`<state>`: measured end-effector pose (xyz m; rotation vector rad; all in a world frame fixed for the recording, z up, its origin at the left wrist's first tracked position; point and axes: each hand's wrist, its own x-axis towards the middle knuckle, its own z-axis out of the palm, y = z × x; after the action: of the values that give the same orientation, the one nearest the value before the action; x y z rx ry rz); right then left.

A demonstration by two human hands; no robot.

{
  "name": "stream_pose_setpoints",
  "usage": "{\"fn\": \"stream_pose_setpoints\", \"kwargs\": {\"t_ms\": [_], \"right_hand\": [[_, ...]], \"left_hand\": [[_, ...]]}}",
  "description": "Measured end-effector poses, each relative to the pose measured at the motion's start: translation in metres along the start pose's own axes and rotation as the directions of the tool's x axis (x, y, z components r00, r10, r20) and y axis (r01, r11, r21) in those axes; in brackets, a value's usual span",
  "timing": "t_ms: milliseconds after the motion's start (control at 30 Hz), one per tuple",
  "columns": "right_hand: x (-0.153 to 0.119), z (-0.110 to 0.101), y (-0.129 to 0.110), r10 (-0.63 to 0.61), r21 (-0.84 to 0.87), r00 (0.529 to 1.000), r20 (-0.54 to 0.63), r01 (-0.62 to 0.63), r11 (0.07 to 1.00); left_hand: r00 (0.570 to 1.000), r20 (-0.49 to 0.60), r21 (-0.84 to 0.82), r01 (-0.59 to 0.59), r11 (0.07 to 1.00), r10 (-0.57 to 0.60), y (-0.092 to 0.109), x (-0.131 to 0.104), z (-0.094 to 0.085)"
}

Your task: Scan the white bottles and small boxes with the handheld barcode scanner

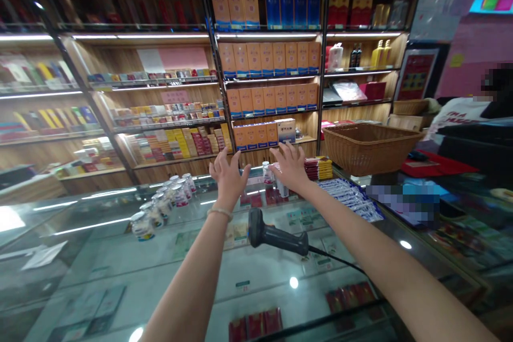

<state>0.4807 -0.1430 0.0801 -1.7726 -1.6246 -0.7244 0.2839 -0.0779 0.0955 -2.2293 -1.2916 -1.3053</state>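
Both arms reach forward over a glass counter. My left hand [229, 175] hangs with fingers spread and holds nothing; a light bracelet circles its wrist. My right hand [292, 169] has its fingers apart above small white-capped bottles, partly hidden under it; I cannot tell whether it touches them. One such bottle [266, 171] stands between the two hands. To the left, small bottles [176, 192] with white caps stand in rows. A black barcode scanner [276, 236] lies on the glass between my forearms, its cable running right.
Blue-and-white packets [348, 197] lie right of my right hand, by a stack of red and yellow packs [320, 168]. A wicker basket [371, 144] stands behind them. Shelves with orange boxes [272, 59] line the back wall. A person [460, 115] is at the far right.
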Motion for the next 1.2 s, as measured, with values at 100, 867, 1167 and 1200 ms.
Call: {"fn": "stream_pose_setpoints", "kwargs": {"t_ms": [100, 867, 1167, 1200], "right_hand": [[0.007, 0.003, 0.004, 0.026, 0.014, 0.999, -0.023, -0.026, 1.0], [0.001, 0.031, 0.011, 0.048, 0.001, 0.998, -0.033, -0.048, 0.999], [-0.006, 0.037, 0.008, 0.011, -0.053, 0.998, 0.056, -0.008, 0.999], [-0.006, 0.037, 0.008, 0.009, -0.051, 0.998, 0.067, -0.006, 0.999]], "left_hand": [[0.999, 0.006, 0.006, -0.037, 0.999, 0.037, 0.002, 0.007, 0.003], [0.992, 0.101, 0.03, -0.076, 0.997, 0.073, -0.003, 0.005, 0.022], [0.976, 0.197, 0.042, -0.1, 0.994, 0.09, -0.006, -0.008, 0.039], [0.975, 0.2, 0.04, -0.102, 0.994, 0.092, -0.005, -0.008, 0.039]]}}
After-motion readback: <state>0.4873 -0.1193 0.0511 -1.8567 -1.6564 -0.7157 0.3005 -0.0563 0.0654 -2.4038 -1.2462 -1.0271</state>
